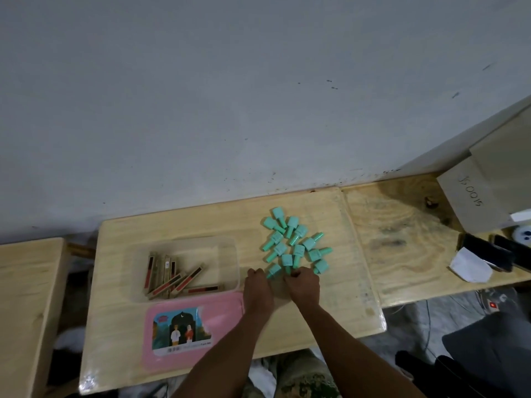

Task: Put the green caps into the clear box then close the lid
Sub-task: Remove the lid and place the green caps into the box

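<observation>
Several green caps (298, 245) lie in a loose pile on the wooden table (330, 311), right of centre. The clear box (230, 248) stands open to their left and holds several red-and-tan sticks (172, 277). Its pink lid (224, 314), which bears a picture sticker, lies flat just in front of the box. My right hand (304, 285) is at the near edge of the pile, its fingers closed around the stem of one green cap (287, 261). My left hand (257, 285) rests between the box and the pile, fingers curled, with nothing visible in it.
A grey wall rises right behind the table. A plywood bench (402, 239) adjoins on the right, carrying a cardboard box (485, 193), black devices (488, 254) and a white paper (471, 268). Another wooden surface (28, 297) stands at the left.
</observation>
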